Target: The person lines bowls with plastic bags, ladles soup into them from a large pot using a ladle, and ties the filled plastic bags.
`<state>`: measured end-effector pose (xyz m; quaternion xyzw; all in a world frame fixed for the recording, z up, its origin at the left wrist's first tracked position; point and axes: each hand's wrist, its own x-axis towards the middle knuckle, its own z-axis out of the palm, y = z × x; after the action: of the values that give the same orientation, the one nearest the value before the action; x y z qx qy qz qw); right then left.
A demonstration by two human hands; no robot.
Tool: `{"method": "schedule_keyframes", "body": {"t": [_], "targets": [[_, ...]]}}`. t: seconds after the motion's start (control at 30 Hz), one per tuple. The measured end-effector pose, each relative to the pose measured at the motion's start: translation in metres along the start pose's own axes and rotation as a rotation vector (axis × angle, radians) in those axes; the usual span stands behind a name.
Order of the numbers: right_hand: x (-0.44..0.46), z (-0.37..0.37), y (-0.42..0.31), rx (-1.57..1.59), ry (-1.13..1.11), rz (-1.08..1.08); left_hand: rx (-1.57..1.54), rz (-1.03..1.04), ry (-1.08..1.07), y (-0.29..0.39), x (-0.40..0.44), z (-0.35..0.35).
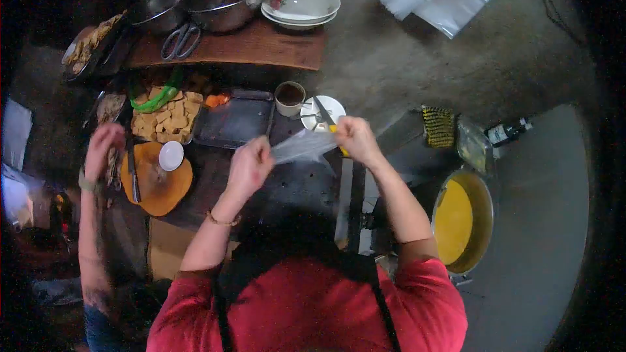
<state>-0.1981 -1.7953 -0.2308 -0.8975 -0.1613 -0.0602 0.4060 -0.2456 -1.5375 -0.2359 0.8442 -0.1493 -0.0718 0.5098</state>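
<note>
A clear plastic bag [301, 147] is stretched between my two hands above the dark work table. My left hand [250, 164] is closed on one end of it, and my right hand [355, 139] pinches the other. Just beyond my right hand sits a small white plate [331, 107] with a yellow-handled knife [322, 111] resting across it; my hand and the bag partly cover the handle. A cup of dark sauce [289, 95] stands left of the plate. Beyond my left hand is a clear, shallow plastic tray [235, 124].
At left, a co-worker's hand [106, 143] hovers by a round wooden board [163, 189] bearing a knife and small white dish. Tan cut pieces [171, 117] fill a tray. Bowls [303, 3] and scissors [181, 42] occupy a shelf. A pot of yellow liquid [454, 221] stands right.
</note>
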Motion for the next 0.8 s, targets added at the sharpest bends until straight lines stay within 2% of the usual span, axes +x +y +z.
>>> {"method": "schedule_keyframes", "body": {"t": [0.03,0.07,0.1,0.13,0.17,0.2,0.23,0.27,0.3,0.33,0.37,0.4,0.47,0.53,0.57,0.63,0.67,0.73,0.8], "targets": [[0.002,-0.008,0.013,-0.236,0.029,0.188,0.162,0.176,0.189,0.000,0.001,0.001],[0.004,-0.008,0.029,-0.239,0.035,0.185,0.324,0.352,0.380,0.000,0.001,0.002],[0.008,-0.006,0.045,-0.173,-0.249,0.243,0.360,0.364,0.333,0.009,-0.004,0.007],[0.012,-0.009,0.047,-0.104,-0.538,0.301,0.223,0.187,0.244,0.003,-0.007,0.013],[0.023,-0.018,0.049,-0.130,-0.609,0.207,0.342,0.201,0.284,-0.003,-0.009,0.012],[0.042,-0.030,0.045,-0.009,-0.654,0.210,0.462,0.214,0.323,-0.002,-0.009,0.007],[0.064,-0.054,0.018,-0.028,-0.619,0.125,0.462,0.212,0.323,-0.007,-0.008,0.002],[0.085,-0.069,-0.005,-0.072,-0.284,0.118,0.471,0.190,0.409,-0.012,-0.005,-0.006],[0.110,-0.089,-0.032,-0.035,-0.086,0.100,0.479,0.165,0.494,-0.016,-0.003,-0.009],[0.143,-0.099,-0.037,0.052,0.126,0.080,0.478,0.158,0.490,-0.014,-0.002,-0.010],[0.177,-0.111,-0.040,-0.037,0.257,0.087,0.491,0.177,0.470,-0.010,-0.001,-0.011],[0.202,-0.119,-0.055,-0.115,0.211,0.121,0.506,0.200,0.450,-0.004,-0.001,-0.013],[0.244,-0.108,-0.055,-0.196,0.268,0.144,0.423,0.201,0.405,0.007,-0.003,-0.010],[0.264,-0.104,-0.064,-0.514,-0.027,0.091,0.376,0.173,0.408,0.017,-0.001,-0.007],[0.274,-0.104,-0.057,-0.509,-0.016,0.081,0.321,0.192,0.392,0.018,0.000,-0.007],[0.289,-0.100,-0.043,-0.603,-0.064,-0.086,0.246,0.153,0.369,0.014,0.001,-0.003],[0.291,-0.104,-0.044,-0.601,-0.054,-0.099,0.153,0.100,0.327,0.014,0.001,-0.003],[0.271,-0.112,-0.063,-0.119,-0.212,0.149,0.183,0.125,0.307,0.016,0.004,-0.006],[0.266,-0.114,-0.065,-0.047,-0.208,0.177,0.194,0.138,0.274,0.010,0.010,-0.001]]}}
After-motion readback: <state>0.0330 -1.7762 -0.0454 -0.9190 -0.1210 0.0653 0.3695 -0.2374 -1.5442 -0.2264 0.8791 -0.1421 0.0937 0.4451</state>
